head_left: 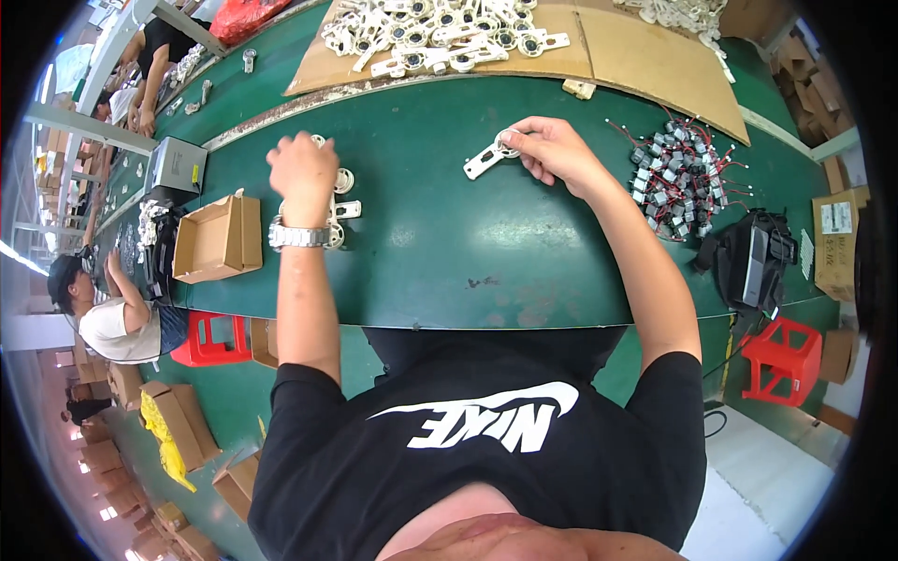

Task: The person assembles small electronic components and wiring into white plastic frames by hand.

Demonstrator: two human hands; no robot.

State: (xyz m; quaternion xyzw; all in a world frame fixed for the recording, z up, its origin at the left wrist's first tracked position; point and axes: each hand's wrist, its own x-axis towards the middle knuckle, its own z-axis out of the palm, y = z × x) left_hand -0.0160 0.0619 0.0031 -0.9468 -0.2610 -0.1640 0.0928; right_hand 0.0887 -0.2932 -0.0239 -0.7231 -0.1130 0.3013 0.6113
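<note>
At the far left a co-worker sits at the same green bench, with a red stool beside them. Next comes an open cardboard box at the bench edge, near enough for the left arm to reach.

The left hand, a metal watch on its wrist, is curled closed over a small stack of white plastic parts. Seen from the back, its fingers are hidden, so whether it actually grips a part cannot be told. The stack lies right under it, likely a supply kept close.

Further right, the right hand pinches the round end of a white bracket, whose flat tail rests on the bench; the surface seems to steady it.

Beyond, on brown cardboard sheets, lies a heap of brackets of the same kind. Right of the hand is a pile of small motors with red and black wires, then a black device, and a second red stool below.
</note>
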